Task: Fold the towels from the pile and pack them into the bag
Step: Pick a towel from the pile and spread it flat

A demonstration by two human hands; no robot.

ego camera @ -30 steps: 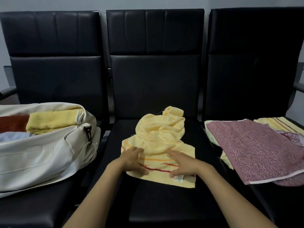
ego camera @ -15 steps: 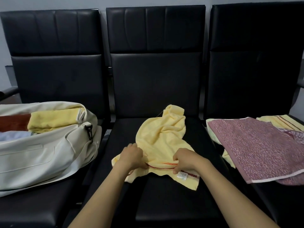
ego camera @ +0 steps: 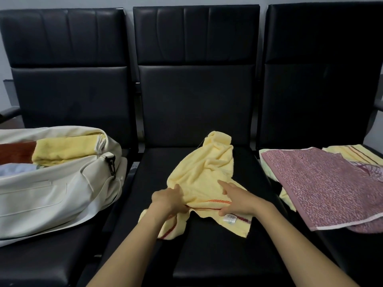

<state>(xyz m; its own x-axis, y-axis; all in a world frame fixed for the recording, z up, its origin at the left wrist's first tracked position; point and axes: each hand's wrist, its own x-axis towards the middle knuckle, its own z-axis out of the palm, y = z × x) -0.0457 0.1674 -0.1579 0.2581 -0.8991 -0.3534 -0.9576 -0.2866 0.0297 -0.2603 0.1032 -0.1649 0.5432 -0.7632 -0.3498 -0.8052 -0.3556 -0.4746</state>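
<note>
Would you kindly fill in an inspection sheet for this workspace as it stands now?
Surface: middle seat of three black ones in a row.
Job's things: yellow towel crumpled on it; white bag open on the left seat, folded towels inside; pile on the right seat, pink towel on top.
Clutter: nothing seen.
Grips: left hand and right hand each pinch the yellow towel's near edge.
Cables: nothing seen.
Surroundings: grey wall behind.
</note>
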